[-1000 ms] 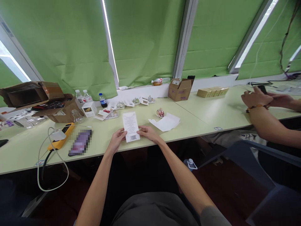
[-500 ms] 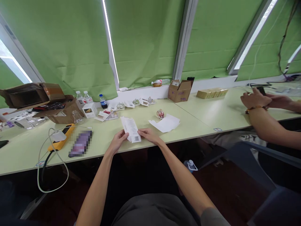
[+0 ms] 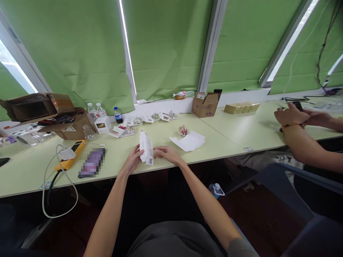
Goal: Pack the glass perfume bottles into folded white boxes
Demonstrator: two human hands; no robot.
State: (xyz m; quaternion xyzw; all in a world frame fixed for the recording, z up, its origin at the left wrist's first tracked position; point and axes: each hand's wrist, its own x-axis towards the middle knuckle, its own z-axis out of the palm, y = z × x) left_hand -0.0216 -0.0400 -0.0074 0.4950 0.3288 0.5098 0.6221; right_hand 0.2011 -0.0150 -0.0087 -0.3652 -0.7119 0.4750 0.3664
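Observation:
Above the table's front edge, my left hand [image 3: 134, 159] grips a white printed carton [image 3: 146, 148]. The carton is a box with side panels showing, tilted upright, with a barcode near its lower end. My right hand [image 3: 168, 154] is just to the right of the carton's lower part, its fingers curled together by the edge. Whether those fingertips touch the carton or pinch anything is too small to tell. Behind and to the right, a round glass ornament-like bottle [image 3: 183, 130] with reddish and gold tones stands by a white sheet of paper [image 3: 189, 141].
Left on the table [image 3: 118, 182] lie a phone [image 3: 92, 162], a yellow power strip [image 3: 70, 156] with a looping cable, and cardboard boxes [image 3: 72, 128]. Opened small cartons with glass pieces line the back. A carton [image 3: 205, 104] stands behind. At right sits another person [image 3: 302, 139].
The white carton has turned from lying broad side up to a more upright, opened-out box shape. My right fingers have come off its front face to beside its edge.

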